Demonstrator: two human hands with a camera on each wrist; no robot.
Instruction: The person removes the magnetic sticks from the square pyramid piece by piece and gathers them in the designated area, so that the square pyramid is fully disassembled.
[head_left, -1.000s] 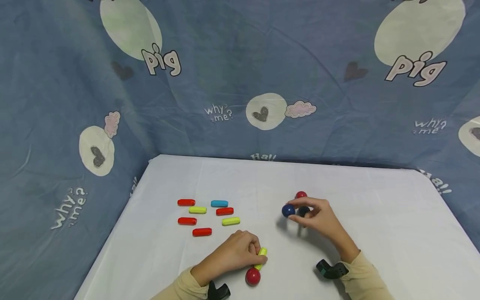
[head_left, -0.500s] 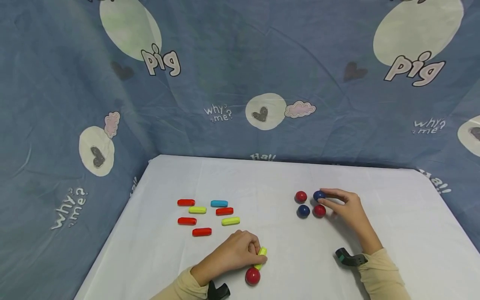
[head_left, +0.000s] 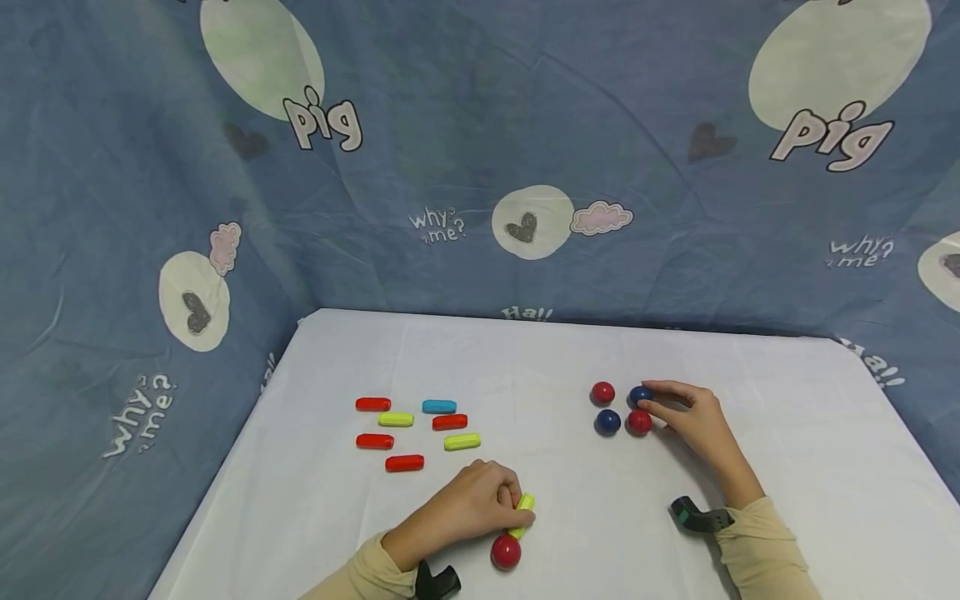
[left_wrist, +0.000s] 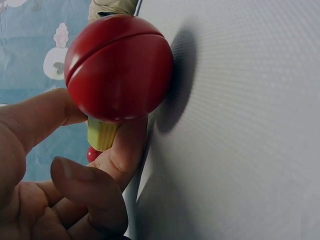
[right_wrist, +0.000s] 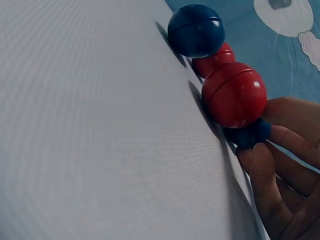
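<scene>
My left hand (head_left: pixel 476 504) pinches a yellow-green stick (head_left: pixel 527 503) near the front of the table. A red ball (head_left: pixel 506 552) sits at the near end of that stick; in the left wrist view the ball (left_wrist: pixel 120 70) hides part of the stick (left_wrist: pixel 100 134). My right hand (head_left: pixel 697 421) pinches a blue ball (head_left: pixel 640 395) between thumb and fingers at the table surface. Just in front of it lies a red ball (head_left: pixel 639 422). Another blue ball (head_left: pixel 607 422) and a red ball (head_left: pixel 602 393) lie to their left. The right wrist view shows the pinched blue ball (right_wrist: pixel 247 134) partly covered.
On the left of the white table (head_left: pixel 555 358) lie several loose sticks: red ones (head_left: pixel 404 463), yellow-green ones (head_left: pixel 462 442) and a blue one (head_left: pixel 438 407). A blue printed cloth (head_left: pixel 420 150) hangs behind. Black wrist devices (head_left: pixel 701 515) are on both arms.
My right hand has moved right and back with the blue ball, then lowered it behind the red one. The left hand has stayed still, pinching the stick.
</scene>
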